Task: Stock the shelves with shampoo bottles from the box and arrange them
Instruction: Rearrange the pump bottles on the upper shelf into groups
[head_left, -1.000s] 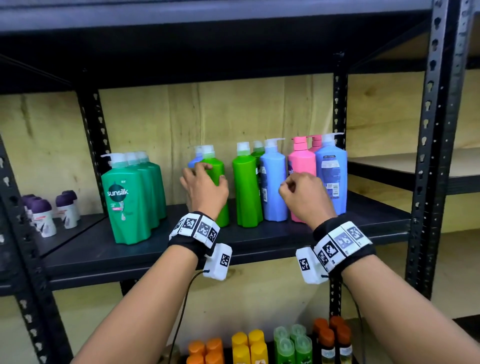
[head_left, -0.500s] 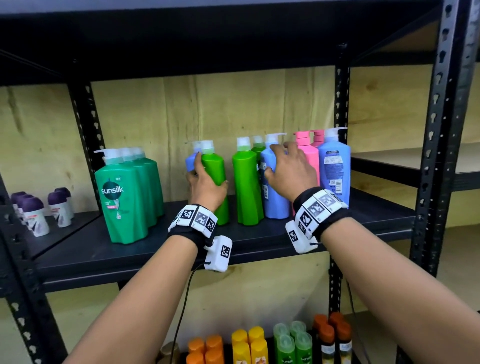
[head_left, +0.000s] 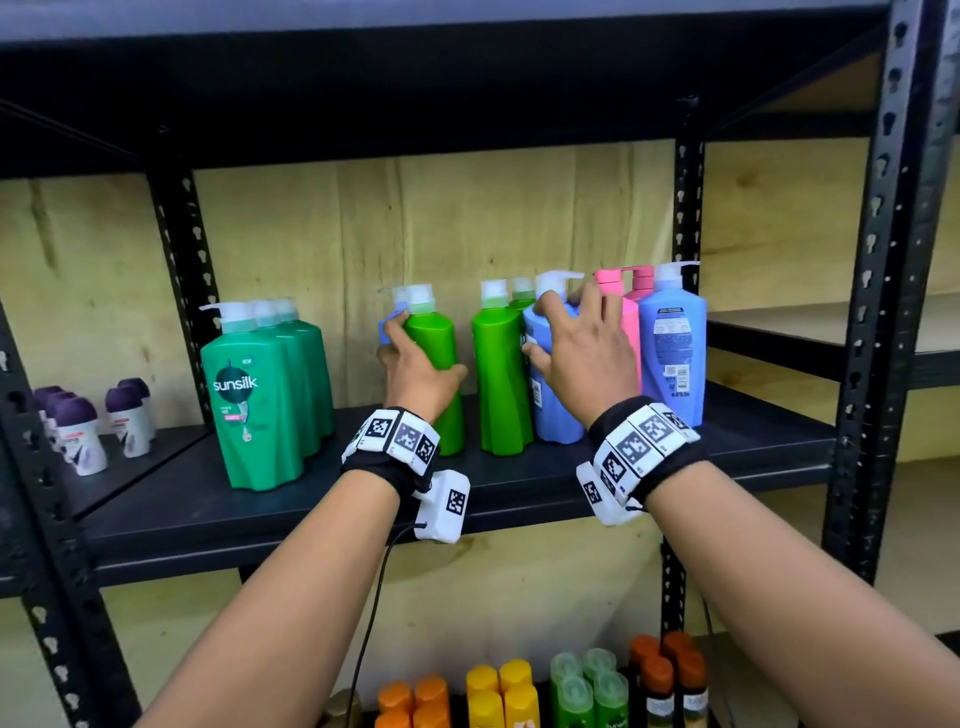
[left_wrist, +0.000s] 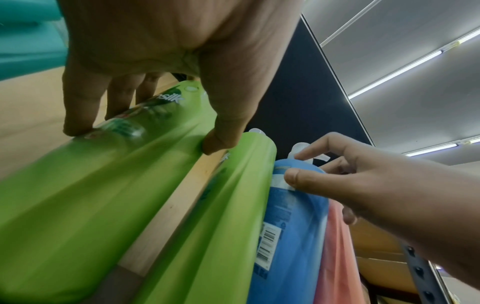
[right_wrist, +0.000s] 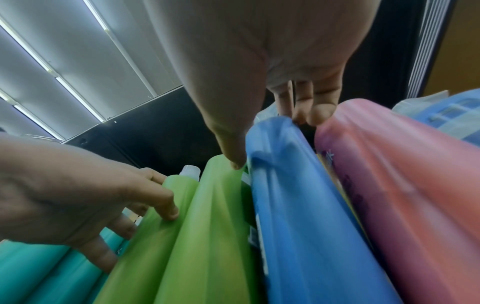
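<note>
On the black shelf (head_left: 524, 480) stand pump bottles in a row. My left hand (head_left: 423, 353) grips the left light-green bottle (head_left: 434, 338), thumb on its right side and fingers on its left; the left wrist view shows this grip (left_wrist: 145, 133) on the green bottle (left_wrist: 78, 185). My right hand (head_left: 566, 332) holds the shoulder of a blue bottle (head_left: 556, 415). In the right wrist view its thumb (right_wrist: 233, 158) sits between the second green bottle (right_wrist: 207, 236) and the blue bottle (right_wrist: 298, 216), with the fingers between blue and pink.
Dark green Sunsilk bottles (head_left: 260, 405) stand at the left, and purple-capped roll-ons (head_left: 78, 431) on the neighbouring shelf. Pink bottles (head_left: 626, 322) and another blue bottle (head_left: 672, 343) stand to the right. A black upright (head_left: 878, 312) bounds the bay. Small bottles (head_left: 519, 696) fill the lower shelf.
My right hand has left the pink bottle, uncurled from a fist and moved up and left onto the blue bottle. The left hand keeps its hold on the green bottle.
</note>
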